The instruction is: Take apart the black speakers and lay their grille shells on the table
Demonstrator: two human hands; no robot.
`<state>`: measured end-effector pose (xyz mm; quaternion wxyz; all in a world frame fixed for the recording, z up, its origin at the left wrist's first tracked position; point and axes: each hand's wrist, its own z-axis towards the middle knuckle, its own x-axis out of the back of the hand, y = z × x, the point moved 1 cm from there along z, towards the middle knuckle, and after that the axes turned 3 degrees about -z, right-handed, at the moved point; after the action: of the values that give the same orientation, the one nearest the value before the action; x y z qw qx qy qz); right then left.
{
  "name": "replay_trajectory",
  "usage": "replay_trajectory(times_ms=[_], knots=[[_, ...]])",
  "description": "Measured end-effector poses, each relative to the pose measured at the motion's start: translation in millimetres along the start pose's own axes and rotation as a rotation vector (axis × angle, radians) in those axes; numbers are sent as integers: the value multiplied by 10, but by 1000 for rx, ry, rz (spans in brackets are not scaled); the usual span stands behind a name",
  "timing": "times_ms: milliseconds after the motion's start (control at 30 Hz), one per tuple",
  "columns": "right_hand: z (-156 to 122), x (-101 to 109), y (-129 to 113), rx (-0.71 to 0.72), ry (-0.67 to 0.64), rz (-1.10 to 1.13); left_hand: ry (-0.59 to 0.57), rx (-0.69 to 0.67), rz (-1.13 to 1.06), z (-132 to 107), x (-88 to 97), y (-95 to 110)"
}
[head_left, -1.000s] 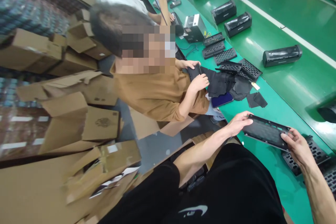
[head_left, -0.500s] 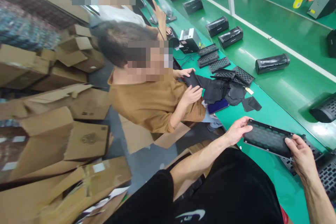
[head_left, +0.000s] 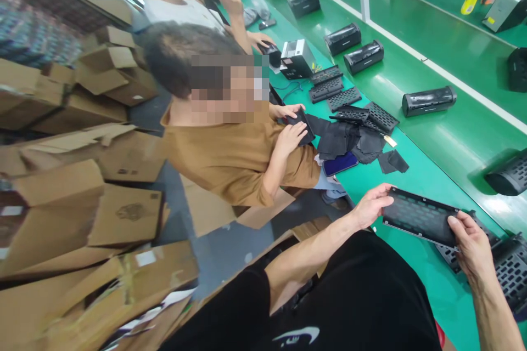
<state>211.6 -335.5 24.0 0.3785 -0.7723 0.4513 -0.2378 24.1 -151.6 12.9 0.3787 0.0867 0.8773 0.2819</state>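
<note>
Between my two hands is a black perforated speaker grille [head_left: 420, 218], its inner side up and covered with dark mesh cloth. My left hand [head_left: 373, 205] grips its left end, thumb on the inner face. At the other end my right hand [head_left: 471, 238] is closed on the grille, thumb pressed on the cloth. More black perforated grilles [head_left: 510, 277] lie on the green table beside and beneath my right hand. A heap of black cloth pieces [head_left: 340, 140] lies further off, beyond my left hand.
A co-worker in a brown shirt [head_left: 222, 153] sits to the left, handling a dark grille [head_left: 302, 126]. Black cylindrical speakers [head_left: 429, 101] stand along the green conveyor belt [head_left: 448, 142]. A phone [head_left: 341, 164] lies at the table edge. Cardboard boxes [head_left: 127, 214] crowd the floor at left.
My hands and the grille stay almost in place. The view shifts slightly, so the boxes and co-workers sit further left. The co-worker in white has moved a raised hand.
</note>
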Motion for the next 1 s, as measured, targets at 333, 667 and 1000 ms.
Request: replay_trajectory(times_ms=[333, 667, 1000], knots=[[-30, 64, -59, -7, 8, -9, -36, -8, 34, 31, 31, -71], [14, 91, -72, -4, 21, 11, -63, -44, 98, 97, 12, -55], [36, 102, -64, 5, 1, -8, -67, -62, 129, 122, 71, -92]])
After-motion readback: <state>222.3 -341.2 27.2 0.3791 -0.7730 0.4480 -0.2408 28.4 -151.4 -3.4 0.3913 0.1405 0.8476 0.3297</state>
